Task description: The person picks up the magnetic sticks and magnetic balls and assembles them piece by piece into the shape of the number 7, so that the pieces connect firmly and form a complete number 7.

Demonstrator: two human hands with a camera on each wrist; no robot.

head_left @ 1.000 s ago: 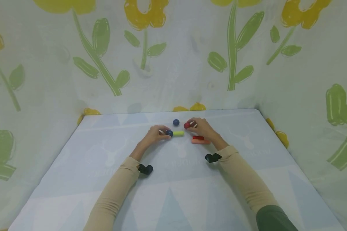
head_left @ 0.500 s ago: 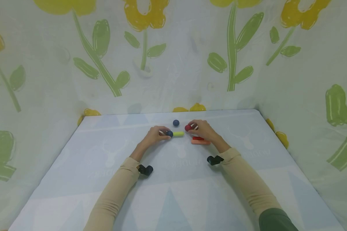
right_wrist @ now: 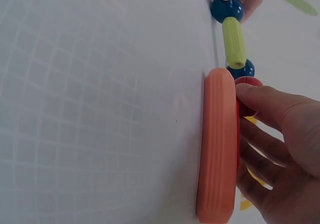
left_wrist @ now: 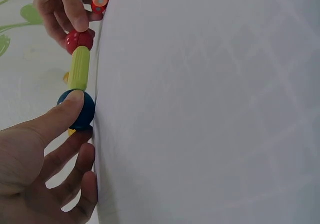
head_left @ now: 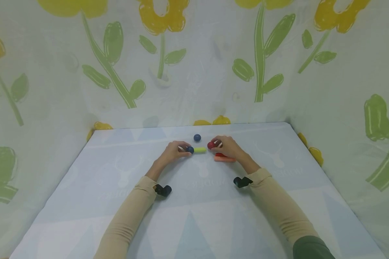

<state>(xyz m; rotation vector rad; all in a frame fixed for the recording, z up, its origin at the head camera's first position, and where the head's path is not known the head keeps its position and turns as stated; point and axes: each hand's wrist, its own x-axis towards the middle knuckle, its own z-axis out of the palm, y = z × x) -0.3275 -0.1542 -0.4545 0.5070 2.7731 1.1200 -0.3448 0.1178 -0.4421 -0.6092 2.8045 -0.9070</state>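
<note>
My left hand point(head_left: 174, 151) pinches a dark blue ball point(left_wrist: 86, 115) between thumb and fingers. A ribbed yellow-green rod point(head_left: 200, 150) sticks out from that ball toward the right. Between thumb and fingertips, my right hand point(head_left: 228, 145) holds a red ball point(head_left: 211, 145), just right of the rod's free end in the head view. A second blue ball point(head_left: 197, 137) sits on the table behind the rod. Close under the right hand lie an orange rod point(right_wrist: 218, 149) and a shorter red rod point(head_left: 219, 155), side by side; the hand partly covers the red one.
A pale cloth with blue triangles covers the table point(head_left: 194, 230). Behind and beside it rise fabric walls point(head_left: 201, 72) printed with yellow flowers. Each wrist carries a small black camera.
My right hand has brought the red ball slightly nearer to me, about level with the yellow-green rod. The left hand, its blue ball and the rod have stayed in place.
</note>
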